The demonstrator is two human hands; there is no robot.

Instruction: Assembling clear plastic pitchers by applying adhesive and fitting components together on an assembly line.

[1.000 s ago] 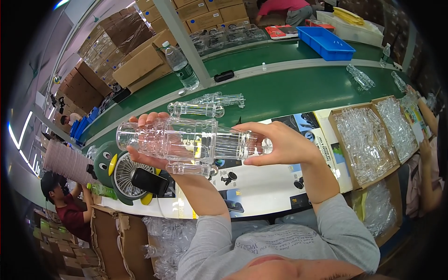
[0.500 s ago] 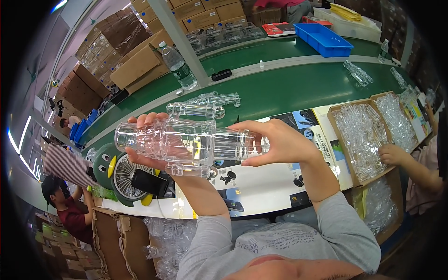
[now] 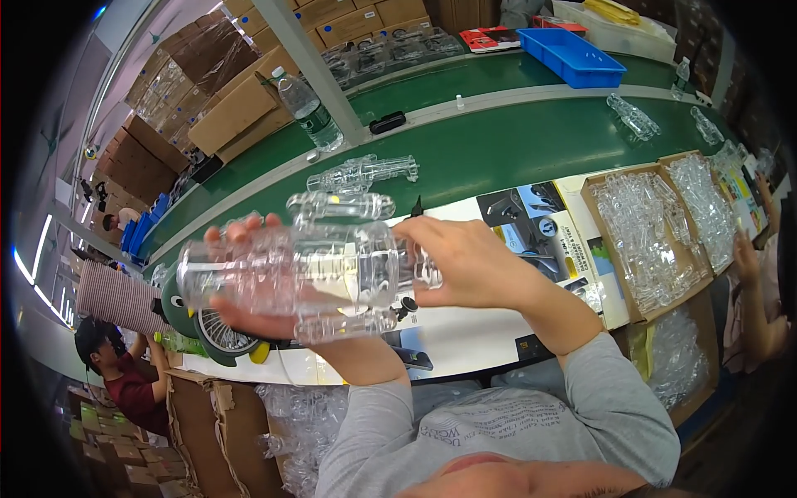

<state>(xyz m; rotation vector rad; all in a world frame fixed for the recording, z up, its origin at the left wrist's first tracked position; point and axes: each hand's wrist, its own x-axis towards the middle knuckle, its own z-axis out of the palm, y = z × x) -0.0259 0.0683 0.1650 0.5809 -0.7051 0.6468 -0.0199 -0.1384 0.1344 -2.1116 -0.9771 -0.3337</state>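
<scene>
A clear plastic bottle-like body (image 3: 353, 266) with a smaller tube along each side lies level in front of my chest, above the table. My left hand (image 3: 253, 319) is closed around its wide left end, and the fingers show through the clear wall. At the narrower right end, my right hand (image 3: 477, 261) pinches the neck between thumb and fingers. Just beyond lies a similar clear plastic piece (image 3: 361, 173) on the green belt.
Cardboard trays of clear plastic parts (image 3: 639, 241) stand at the right, by a co-worker's hand (image 3: 745, 259). A green penguin-shaped fan (image 3: 178, 311) sits at the left. A water bottle (image 3: 311, 112), a blue bin (image 3: 573, 58) and a green belt (image 3: 498, 141) lie beyond.
The clear body has shifted left and looks larger, with both hands still on it. My right hand has moved left along with it. A co-worker's hand has left the tray of parts.
</scene>
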